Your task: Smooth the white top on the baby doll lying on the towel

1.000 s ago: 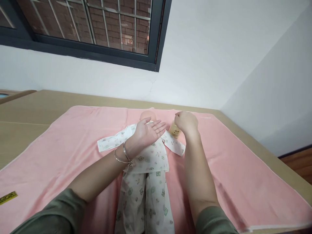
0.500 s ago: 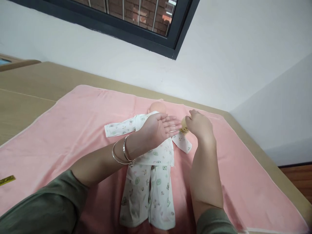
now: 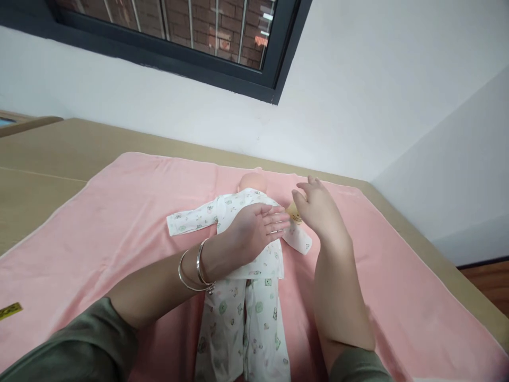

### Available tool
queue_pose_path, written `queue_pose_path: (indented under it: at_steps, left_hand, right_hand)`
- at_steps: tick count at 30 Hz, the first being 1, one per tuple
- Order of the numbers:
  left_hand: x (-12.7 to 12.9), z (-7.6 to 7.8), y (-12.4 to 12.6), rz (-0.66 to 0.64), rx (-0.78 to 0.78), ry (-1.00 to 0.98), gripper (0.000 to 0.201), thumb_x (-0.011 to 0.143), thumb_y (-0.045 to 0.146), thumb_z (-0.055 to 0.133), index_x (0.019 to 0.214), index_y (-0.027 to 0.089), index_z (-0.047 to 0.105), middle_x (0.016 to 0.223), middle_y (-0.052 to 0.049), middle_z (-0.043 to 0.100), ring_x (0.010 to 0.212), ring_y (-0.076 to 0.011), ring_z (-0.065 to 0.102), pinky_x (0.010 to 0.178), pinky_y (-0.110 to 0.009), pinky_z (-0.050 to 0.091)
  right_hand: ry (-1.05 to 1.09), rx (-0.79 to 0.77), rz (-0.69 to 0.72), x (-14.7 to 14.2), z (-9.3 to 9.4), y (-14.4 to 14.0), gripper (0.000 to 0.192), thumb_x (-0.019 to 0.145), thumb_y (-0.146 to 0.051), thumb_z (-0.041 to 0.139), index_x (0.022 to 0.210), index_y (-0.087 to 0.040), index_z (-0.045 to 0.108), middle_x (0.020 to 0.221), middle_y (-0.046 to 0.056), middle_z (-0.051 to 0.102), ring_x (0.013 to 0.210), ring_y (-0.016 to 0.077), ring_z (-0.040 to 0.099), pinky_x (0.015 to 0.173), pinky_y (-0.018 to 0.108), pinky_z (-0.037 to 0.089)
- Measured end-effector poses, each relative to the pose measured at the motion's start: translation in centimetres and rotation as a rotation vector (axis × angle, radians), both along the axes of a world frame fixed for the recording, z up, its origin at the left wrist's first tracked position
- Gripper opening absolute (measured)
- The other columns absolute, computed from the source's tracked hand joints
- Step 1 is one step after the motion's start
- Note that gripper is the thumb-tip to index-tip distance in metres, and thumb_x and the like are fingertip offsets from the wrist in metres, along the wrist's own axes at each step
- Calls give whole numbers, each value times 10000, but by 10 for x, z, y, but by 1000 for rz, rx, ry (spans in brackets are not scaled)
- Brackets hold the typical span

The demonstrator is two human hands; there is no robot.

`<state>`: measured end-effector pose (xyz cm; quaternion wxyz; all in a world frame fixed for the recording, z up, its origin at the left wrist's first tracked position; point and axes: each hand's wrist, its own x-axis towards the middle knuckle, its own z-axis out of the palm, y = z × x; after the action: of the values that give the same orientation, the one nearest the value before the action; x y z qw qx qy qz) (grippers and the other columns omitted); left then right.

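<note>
While the left hand (image 3: 254, 228) lies flat, palm down and fingers together, on the chest of the baby doll (image 3: 242, 265), the right hand (image 3: 316, 209) has loosened from what it was doing half a second ago. Then its fingers were curled closed around the small amber bottle (image 3: 295, 213); now they are spread and lifted, holding nothing, with the bottle showing only as a sliver between the two hands, at about nine o'clock from the right palm. Whether a fingertip still brushes it cannot be told from this angle.

The left hand, which a second ago hovered tilted with its palm half turned up beside the bottle, has turned over and settled onto the printed top. That pairing reads as liquid having gone from bottle to palm and the palm now going to the doll, though no liquid is visible.

Two silver bangles (image 3: 193, 268) sit on the left wrist. The doll lies on its back on a pink towel (image 3: 119, 212), head (image 3: 252, 181) toward twelve o'clock, one sleeve stretched toward nine o'clock. A yellow tag (image 3: 10, 311) lies at the towel's far nine o'clock edge.
</note>
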<state>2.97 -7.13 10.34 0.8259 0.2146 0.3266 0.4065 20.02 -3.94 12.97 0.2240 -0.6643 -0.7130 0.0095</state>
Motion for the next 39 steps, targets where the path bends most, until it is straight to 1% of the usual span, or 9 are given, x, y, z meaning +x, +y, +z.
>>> queue_pose_path:
  at_steps: [6, 9, 13, 19, 23, 26, 28, 32, 39]
  left_hand:
    - [-2, 19, -13, -86, 178, -148, 528, 1011, 517, 343, 1343, 205, 610, 1389, -94, 663, 1417, -266, 514, 1229, -444, 360]
    - [-7, 24, -18, 29, 260, -108, 560, 1011, 574, 350, 1403, 244, 576, 1467, -58, 608, 1488, -258, 419, 1254, -424, 321]
    - [-9, 19, -20, 166, 277, -29, 633, 1000, 636, 330, 1478, 261, 507, 1554, -63, 520, 1538, -265, 323, 1273, -444, 273]
    - [0, -13, -45, 203, 652, 25, 588, 1028, 590, 325, 1543, 319, 412, 1619, 10, 430, 1593, -204, 141, 1313, -387, 132]
    - [0, -24, -70, 16, 828, 193, 535, 1049, 524, 345, 1542, 331, 420, 1626, 16, 414, 1601, -188, 75, 1318, -358, 102]
    - [-6, -20, -83, -62, 850, 179, 618, 1011, 613, 374, 1559, 326, 387, 1620, -18, 421, 1598, -232, 108, 1309, -423, 172]
    - [-12, -16, -85, -59, 852, 181, 658, 989, 659, 384, 1556, 325, 392, 1606, -34, 441, 1593, -252, 136, 1297, -442, 208]
    - [-23, -9, -75, 28, 835, 212, 739, 952, 749, 331, 1553, 323, 399, 1591, -40, 464, 1595, -263, 123, 1292, -435, 204]
    - [-28, -9, -58, 126, 573, 188, 658, 989, 652, 357, 1550, 312, 385, 1597, -53, 462, 1595, -298, 104, 1270, -491, 221]
  right_hand:
    - [286, 223, 357, -55, -26, -33, 549, 1056, -435, 278, 1528, -206, 436, 1619, 88, 409, 1548, 270, 271, 1263, 549, 218]
    - [328, 388, 489, -82, -50, -43, 574, 1069, -440, 200, 1611, -261, 253, 1690, 38, 263, 1588, 262, 110, 1286, 597, 67]
    - [361, 382, 569, -98, -68, -58, 666, 1067, -488, 198, 1646, -250, -27, 1732, 42, 48, 1593, 278, -8, 1281, 618, 76]
    - [446, 379, 714, -82, -49, -75, 685, 1055, -579, 198, 1646, -293, 4, 1732, 15, 48, 1591, 298, 19, 1274, 628, 95]
    - [505, 336, 562, -65, -29, -70, 665, 1035, -619, 281, 1631, -395, 90, 1719, -39, 142, 1587, 324, -26, 1257, 683, 54]
    - [500, 291, 356, -62, -24, -69, 670, 1031, -616, 296, 1623, -440, 37, 1717, -74, 126, 1579, 319, -94, 1256, 697, 51]
    - [492, 301, 338, -66, -28, -74, 702, 1024, -638, 272, 1620, -437, -41, 1723, -91, 44, 1573, 313, -126, 1263, 686, 53]
    - [489, 280, 512, -82, -43, -100, 780, 1024, -602, 276, 1612, -356, -172, 1724, -81, -73, 1573, 311, -118, 1288, 640, 89]
    - [486, 244, 858, -91, -45, -117, 868, 1006, -566, 371, 1616, -295, -185, 1732, -4, 11, 1585, 324, -17, 1286, 617, 139]
